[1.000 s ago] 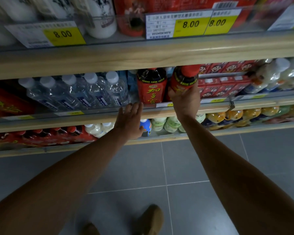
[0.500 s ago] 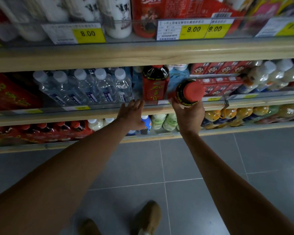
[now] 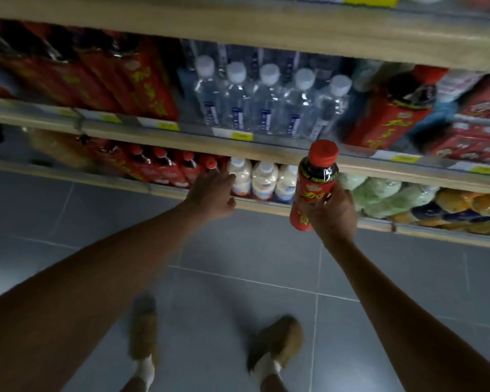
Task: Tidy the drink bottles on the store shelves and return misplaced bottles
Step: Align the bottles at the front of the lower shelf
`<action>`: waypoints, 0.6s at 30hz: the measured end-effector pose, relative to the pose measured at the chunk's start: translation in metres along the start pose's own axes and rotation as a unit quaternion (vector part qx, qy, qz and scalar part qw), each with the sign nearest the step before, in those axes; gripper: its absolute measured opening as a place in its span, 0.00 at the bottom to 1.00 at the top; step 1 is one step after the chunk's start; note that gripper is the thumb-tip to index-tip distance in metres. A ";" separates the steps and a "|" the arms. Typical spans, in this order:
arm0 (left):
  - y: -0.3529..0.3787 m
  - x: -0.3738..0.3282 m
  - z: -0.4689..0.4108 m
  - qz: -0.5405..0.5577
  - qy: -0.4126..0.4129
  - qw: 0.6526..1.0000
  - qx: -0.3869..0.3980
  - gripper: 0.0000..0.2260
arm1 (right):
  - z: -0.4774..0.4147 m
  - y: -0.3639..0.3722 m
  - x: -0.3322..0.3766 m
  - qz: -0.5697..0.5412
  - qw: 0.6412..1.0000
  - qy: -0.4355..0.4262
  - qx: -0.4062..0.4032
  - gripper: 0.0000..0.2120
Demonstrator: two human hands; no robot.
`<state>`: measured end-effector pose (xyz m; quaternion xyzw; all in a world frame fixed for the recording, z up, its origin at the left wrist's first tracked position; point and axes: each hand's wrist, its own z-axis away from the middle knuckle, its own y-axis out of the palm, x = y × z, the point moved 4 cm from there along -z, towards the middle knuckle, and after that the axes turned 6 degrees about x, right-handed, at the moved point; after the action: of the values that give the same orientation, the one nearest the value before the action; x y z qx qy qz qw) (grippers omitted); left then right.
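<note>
My right hand (image 3: 333, 212) grips a red-labelled dark drink bottle with a red cap (image 3: 316, 182), held upright in front of the shelves, clear of them. My left hand (image 3: 212, 193) reaches with loose fingers to the bottom shelf, at the red-capped bottles (image 3: 164, 168) beside white bottles (image 3: 263, 179). Whether it touches one I cannot tell. One matching red-labelled bottle (image 3: 391, 114) still stands on the middle shelf, right of a row of clear water bottles (image 3: 266, 100).
Large red bottles (image 3: 96, 75) fill the middle shelf's left; red cartons (image 3: 475, 131) its right. Green (image 3: 379, 193) and orange bottles (image 3: 464, 207) lie on the bottom shelf at right. Wooden shelf edges (image 3: 238, 32) jut out above. Grey tiled floor and my shoes (image 3: 275, 343) are below.
My right hand has pulled the red-labelled bottle off the middle shelf and down. My left hand dropped from the middle shelf edge to the bottom shelf. The view swung left and down.
</note>
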<state>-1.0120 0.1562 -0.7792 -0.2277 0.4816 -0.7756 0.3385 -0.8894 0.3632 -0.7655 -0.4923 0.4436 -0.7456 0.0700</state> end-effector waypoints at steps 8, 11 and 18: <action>0.030 0.167 0.019 -0.003 -0.021 0.998 -0.065 0.32 | 0.009 0.116 0.115 -0.040 0.999 0.011 0.016 0.24; 0.040 0.204 0.006 -0.017 0.002 0.998 -0.061 0.36 | 0.006 0.152 0.154 -0.064 0.998 0.012 -0.013 0.26; 0.049 0.241 -0.024 -0.042 0.061 0.991 -0.107 0.37 | -0.011 0.198 0.207 -0.085 0.991 0.009 -0.098 0.24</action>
<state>-1.1741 -0.0244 -0.8269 -0.2348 0.5717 -0.7457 0.2488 -1.0685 0.1390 -0.7724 -0.5262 0.4719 -0.7058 -0.0465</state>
